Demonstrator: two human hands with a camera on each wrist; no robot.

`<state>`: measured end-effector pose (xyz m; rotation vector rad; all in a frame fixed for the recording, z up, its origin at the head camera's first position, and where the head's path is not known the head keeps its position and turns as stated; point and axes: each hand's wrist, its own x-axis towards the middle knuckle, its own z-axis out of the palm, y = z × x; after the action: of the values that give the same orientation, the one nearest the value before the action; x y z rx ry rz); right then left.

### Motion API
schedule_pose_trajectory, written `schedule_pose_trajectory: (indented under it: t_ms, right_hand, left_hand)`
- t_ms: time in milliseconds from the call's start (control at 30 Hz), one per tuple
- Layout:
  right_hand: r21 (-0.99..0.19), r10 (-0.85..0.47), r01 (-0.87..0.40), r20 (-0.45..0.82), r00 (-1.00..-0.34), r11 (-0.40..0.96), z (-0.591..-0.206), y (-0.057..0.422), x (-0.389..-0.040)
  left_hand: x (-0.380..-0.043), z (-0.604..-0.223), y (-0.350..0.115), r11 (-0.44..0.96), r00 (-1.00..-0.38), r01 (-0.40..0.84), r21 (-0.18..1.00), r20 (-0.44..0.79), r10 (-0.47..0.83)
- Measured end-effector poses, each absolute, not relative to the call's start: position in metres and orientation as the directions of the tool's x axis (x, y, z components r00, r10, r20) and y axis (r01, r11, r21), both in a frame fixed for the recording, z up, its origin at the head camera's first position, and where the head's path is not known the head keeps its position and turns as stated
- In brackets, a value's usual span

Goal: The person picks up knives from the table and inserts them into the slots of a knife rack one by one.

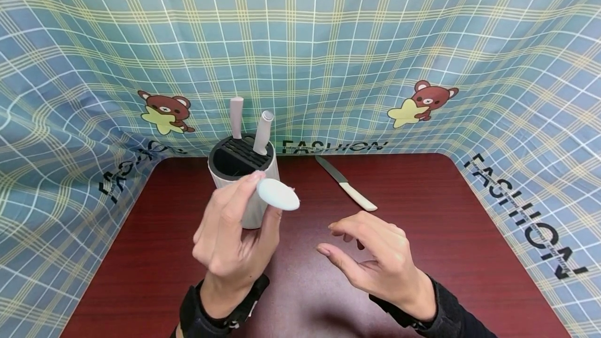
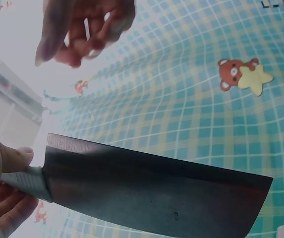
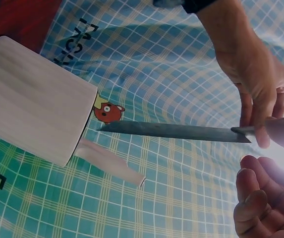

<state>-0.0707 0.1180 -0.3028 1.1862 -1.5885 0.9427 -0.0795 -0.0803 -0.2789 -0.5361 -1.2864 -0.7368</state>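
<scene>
My left hand (image 1: pixel 232 233) pinches the pale handle (image 1: pixel 278 194) of a cleaver between thumb and fingers, the handle's end facing up. In the left wrist view the cleaver (image 2: pixel 151 183) shows a broad dark blade. Seen edge-on in the right wrist view, the blade (image 3: pixel 176 132) points toward the knife block (image 3: pixel 32 99). From the head view, the left hand overlaps the front of that white round block. My right hand (image 1: pixel 382 260) hovers over the table with bent, relaxed fingers and holds nothing.
Two pale knife handles (image 1: pixel 264 132) stick up from the block's slotted black top (image 1: pixel 230 158). A knife with a cream handle (image 1: pixel 358 196) lies on the dark red table (image 1: pixel 422 197), its blade toward the back. Checked cloth (image 1: pixel 310 56) surrounds the table's back and sides.
</scene>
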Motion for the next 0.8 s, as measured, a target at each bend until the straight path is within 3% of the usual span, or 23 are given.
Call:
schedule_pose_trajectory:
  t_ms: [267, 800]
  right_hand:
    - [-0.063, -0.277, -0.968, 0.952, -0.132, 0.243, -0.303, 0.118, -0.072]
    - [-0.069, -0.275, -0.966, 0.952, -0.139, 0.249, -0.305, 0.119, -0.075]
  left_hand:
    - [-0.082, -0.267, -0.091, 0.661, 0.061, 0.743, 0.104, 0.973, -0.222]
    - [-0.097, -0.246, -0.100, 0.647, 0.096, 0.758, 0.088, 0.965, -0.243]
